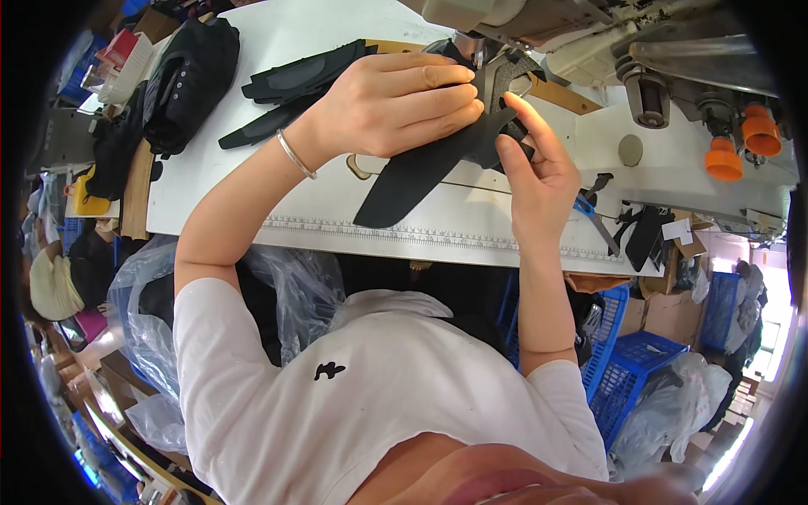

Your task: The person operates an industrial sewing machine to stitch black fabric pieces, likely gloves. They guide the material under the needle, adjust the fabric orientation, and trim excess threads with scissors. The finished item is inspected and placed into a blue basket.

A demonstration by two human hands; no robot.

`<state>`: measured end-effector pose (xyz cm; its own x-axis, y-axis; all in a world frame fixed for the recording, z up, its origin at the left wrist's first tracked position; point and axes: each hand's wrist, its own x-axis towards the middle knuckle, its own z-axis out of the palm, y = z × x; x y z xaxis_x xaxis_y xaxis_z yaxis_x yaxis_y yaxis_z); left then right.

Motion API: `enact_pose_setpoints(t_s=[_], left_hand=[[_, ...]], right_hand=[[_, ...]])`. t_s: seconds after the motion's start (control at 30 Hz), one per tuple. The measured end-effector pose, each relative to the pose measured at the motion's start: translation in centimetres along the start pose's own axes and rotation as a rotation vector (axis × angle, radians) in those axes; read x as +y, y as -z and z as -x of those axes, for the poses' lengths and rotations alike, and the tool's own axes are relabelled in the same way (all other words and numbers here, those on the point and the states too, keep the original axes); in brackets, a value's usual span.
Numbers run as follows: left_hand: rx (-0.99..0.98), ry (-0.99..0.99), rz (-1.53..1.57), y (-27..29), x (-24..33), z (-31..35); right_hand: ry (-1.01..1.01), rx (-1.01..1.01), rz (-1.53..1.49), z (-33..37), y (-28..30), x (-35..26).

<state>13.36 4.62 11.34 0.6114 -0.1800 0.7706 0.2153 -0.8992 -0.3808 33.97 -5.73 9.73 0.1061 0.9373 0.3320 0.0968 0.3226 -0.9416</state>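
Observation:
A long black fabric piece hangs between my two hands under the head of a sewing machine. My left hand lies over its upper part with the fingers pressed together, closed on the fabric. On the other side, my right hand pinches the black material's edge between thumb and forefinger, the other fingers curled. A dark grey textured part shows beyond the fingertips, close to the needle area. My left fingers hide the exact spot beneath the needle.
Flat black pieces are stacked left of my hand, beside a black bundle. Blue-handled snips lie right, near a ruler strip along the table's front edge. Orange cups hang at right. A blue crate stands below.

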Motion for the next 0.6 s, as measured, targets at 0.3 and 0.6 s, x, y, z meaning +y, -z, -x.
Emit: enact_pose_setpoints(t_s=[0.3,0.6], left_hand=[[0.016,0.010,0.009,-0.3,-1.3,0.1],[-0.235,0.079,0.108,2.0,-1.9,-1.2]], right_hand=[[0.023,0.045,0.030,-0.9,-0.3,0.3],[-0.052,-0.012,-0.105,-2.0,-0.4,0.0]])
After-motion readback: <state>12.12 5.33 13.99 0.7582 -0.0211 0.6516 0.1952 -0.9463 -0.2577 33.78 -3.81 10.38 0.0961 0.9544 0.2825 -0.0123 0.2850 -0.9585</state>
